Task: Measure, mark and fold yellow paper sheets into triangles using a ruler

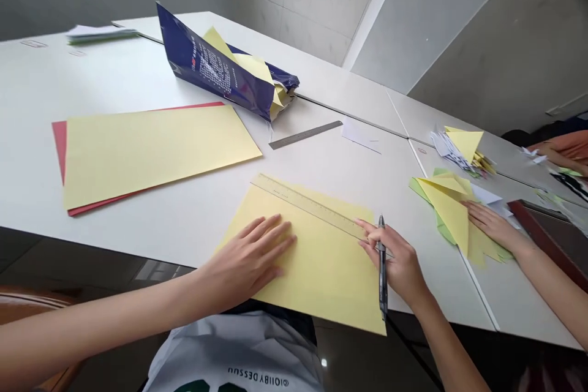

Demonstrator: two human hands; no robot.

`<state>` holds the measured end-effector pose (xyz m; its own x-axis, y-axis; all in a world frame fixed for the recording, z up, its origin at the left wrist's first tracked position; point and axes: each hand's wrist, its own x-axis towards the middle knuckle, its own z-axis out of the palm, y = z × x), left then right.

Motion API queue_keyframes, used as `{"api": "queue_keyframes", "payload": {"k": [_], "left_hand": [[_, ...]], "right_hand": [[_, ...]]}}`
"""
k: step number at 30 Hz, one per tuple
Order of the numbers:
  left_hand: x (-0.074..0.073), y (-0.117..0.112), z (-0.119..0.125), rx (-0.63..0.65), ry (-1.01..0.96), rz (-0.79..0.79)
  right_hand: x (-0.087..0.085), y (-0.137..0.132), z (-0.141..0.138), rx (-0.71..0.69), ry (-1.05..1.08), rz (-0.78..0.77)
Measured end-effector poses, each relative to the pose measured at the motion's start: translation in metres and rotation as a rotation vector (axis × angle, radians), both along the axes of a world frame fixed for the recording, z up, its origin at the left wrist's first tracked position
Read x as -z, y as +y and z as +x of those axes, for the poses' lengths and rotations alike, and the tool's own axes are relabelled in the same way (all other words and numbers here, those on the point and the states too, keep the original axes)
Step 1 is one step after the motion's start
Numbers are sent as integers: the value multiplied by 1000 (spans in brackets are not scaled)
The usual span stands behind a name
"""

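My left hand [248, 263] lies flat with its fingers spread on a pale yellow paper sheet [321, 275], just below a long translucent ruler [307, 205] that rests across the sheet. My right hand [390, 257] grips a black pen [382, 275], and its fingertips are at the ruler's right end. The pen's tip is hidden behind my fingers. The sheet's near edge overhangs the white table [160, 214].
A yellow sheet stack on red card [156, 153] and a steel ruler [305, 135] lie ahead. Beyond stands a dark blue bag [215, 67] holding yellow paper. At right, a co-worker's hand [493, 226] rests on folded yellow and green paper [448, 214].
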<state>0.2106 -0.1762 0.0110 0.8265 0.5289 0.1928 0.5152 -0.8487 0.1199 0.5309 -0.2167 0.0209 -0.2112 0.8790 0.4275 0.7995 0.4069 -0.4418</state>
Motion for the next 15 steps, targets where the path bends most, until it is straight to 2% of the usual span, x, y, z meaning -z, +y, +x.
{"api": "queue_keyframes", "payload": {"k": [3, 5, 12, 15], "left_hand": [[7, 4, -18, 23, -35, 17], [7, 8, -25, 34, -67, 48], [-15, 32, -19, 99, -52, 76], [-18, 46, -20, 152, -16, 133]], "right_hand": [[10, 17, -1, -31, -120, 41], [15, 21, -3, -45, -158, 45], [17, 24, -17, -21, -149, 29], [19, 28, -18, -4, -162, 30]]}}
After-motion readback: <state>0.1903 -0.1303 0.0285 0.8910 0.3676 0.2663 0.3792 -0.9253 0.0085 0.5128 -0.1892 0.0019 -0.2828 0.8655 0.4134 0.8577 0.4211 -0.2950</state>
